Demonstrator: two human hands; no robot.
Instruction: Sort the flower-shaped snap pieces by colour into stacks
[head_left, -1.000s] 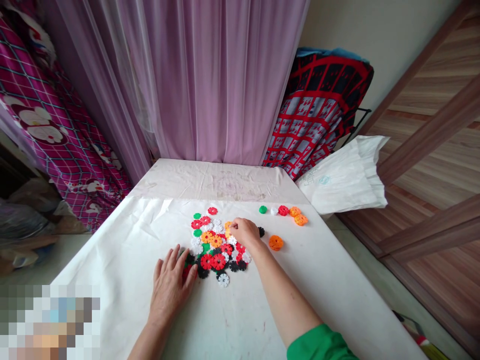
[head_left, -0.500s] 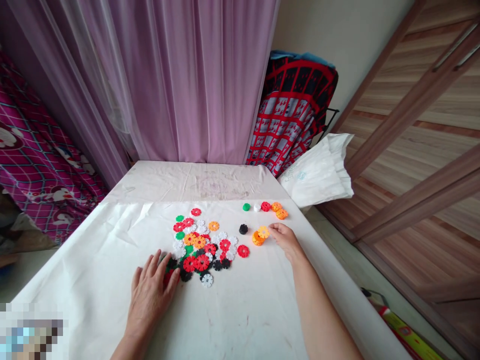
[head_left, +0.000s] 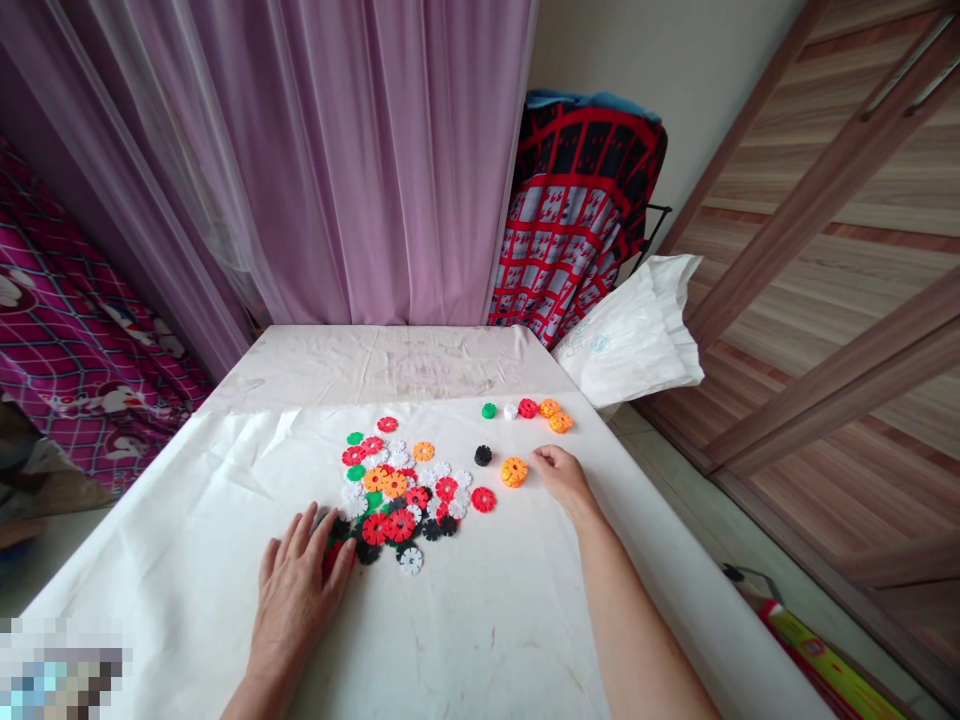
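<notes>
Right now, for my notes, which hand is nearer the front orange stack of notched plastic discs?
Right hand, just right of that orange stack; left hand, farther left by multicoloured discs.

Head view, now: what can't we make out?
All in the head view:
1. Whatever lies under the left hand: the hand itself covers it.
2. Lower discs in the mixed pile: hidden by those on top.
3. Disc count in the orange stack: layers too small to separate.
4. Print on the white bag: too small and faint.
5. Right forearm: cut off by the bottom edge.
6. Bottom-left corner: hidden by a pixelated patch.
</notes>
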